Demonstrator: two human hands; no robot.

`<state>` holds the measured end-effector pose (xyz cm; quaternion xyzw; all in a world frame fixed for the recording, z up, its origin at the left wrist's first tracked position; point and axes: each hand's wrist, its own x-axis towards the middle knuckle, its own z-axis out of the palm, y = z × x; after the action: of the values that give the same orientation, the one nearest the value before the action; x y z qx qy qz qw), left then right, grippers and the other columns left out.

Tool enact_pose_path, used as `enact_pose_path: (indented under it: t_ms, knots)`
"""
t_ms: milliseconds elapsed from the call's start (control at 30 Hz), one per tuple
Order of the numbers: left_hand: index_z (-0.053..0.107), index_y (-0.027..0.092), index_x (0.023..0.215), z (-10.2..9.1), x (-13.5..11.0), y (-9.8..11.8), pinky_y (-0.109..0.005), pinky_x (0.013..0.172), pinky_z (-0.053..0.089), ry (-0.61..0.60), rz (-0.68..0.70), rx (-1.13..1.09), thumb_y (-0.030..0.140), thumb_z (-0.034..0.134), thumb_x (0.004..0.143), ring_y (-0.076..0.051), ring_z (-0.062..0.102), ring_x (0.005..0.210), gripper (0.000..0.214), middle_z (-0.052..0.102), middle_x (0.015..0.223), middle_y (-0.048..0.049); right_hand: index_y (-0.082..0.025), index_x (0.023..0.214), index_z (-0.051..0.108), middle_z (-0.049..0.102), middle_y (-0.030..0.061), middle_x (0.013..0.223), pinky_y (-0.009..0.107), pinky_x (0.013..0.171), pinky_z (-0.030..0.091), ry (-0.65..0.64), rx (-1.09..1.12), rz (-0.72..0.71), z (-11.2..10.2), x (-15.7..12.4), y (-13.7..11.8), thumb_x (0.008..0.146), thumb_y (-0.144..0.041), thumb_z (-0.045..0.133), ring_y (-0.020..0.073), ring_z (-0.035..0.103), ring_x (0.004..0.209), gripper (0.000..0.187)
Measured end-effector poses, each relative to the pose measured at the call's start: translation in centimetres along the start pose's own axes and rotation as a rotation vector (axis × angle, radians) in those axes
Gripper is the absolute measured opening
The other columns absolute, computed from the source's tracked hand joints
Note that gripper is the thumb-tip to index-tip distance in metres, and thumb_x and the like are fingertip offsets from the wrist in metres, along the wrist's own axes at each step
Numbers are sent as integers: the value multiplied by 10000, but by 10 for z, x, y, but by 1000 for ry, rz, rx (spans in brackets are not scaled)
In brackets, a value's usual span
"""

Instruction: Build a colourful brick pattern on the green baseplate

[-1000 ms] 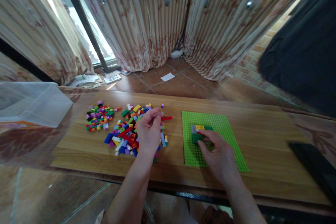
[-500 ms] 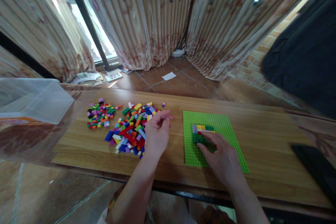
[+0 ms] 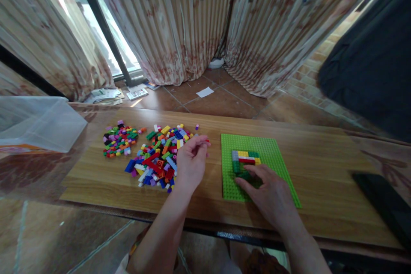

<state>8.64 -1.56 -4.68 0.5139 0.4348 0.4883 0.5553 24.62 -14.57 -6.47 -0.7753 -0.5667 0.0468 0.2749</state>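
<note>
A lane of open bench (image 3: 213,180) runs between the brick pile (image 3: 159,160) and the green baseplate (image 3: 269,147), the left hand (image 3: 193,160) jutting in. The right hand (image 3: 271,192) blocks the baseplate's near side; rightward, passage is free up to the black object (image 3: 380,203).

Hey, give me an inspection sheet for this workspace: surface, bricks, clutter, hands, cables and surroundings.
Surface: wooden tabletop, with a green baseplate on it.
Job's things: multicoloured brick build on the baseplate; larger brick pile and smaller brick pile to its left.
Clutter: translucent bin at far left; dark flat object at far right.
Hands: left hand beside the larger pile, fingertips together, contents unclear; right hand at the build, contact unclear.
Cables: nothing seen.
Surroundings: patterned curtains; papers on the tiled floor.
</note>
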Motion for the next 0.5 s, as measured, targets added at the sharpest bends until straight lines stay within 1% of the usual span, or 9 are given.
enact_pose_path:
  t_ms: [100, 200, 267, 367, 500]
  knots:
    - [699, 138, 924, 0, 0, 0, -215, 590, 523, -12, 0, 6, 223, 622, 775, -149, 677, 756, 188, 731, 835, -57, -220, 890, 684, 666, 27, 815, 353, 679, 484, -1, -51, 31, 1, -1, -4, 768, -558, 695, 223, 642, 767, 360]
    - [699, 139, 921, -1, 0, 1, -216, 594, 523, -5, -1, 8, 216, 620, 777, -151, 678, 757, 181, 731, 840, -58, -223, 889, 684, 665, 22, 810, 345, 651, 471, -22, -56, 82, 2, -1, -5, 731, -570, 722, 221, 639, 746, 383]
    - [698, 138, 920, -1, 1, 2, -215, 592, 522, -3, 0, 9, 214, 621, 778, -153, 679, 763, 178, 731, 845, -59, -227, 922, 688, 668, 22, 828, 346, 656, 473, -54, -30, 104, 1, -1, -3, 722, -543, 736, 219, 638, 744, 377]
    - [695, 135, 926, -2, 0, 1, -214, 588, 522, -17, -2, 22, 213, 616, 785, -150, 675, 756, 179, 728, 840, -58, -241, 969, 694, 669, 14, 836, 341, 667, 476, -120, 39, 134, -1, -1, 2, 748, -457, 722, 201, 633, 727, 311]
    - [691, 141, 973, -1, -2, -5, -220, 594, 519, -78, 11, 84, 202, 589, 809, -146, 668, 742, 203, 726, 848, -55, -255, 979, 701, 675, 4, 813, 332, 677, 473, -178, 126, 189, -3, 0, 2, 789, -376, 659, 189, 626, 717, 230]
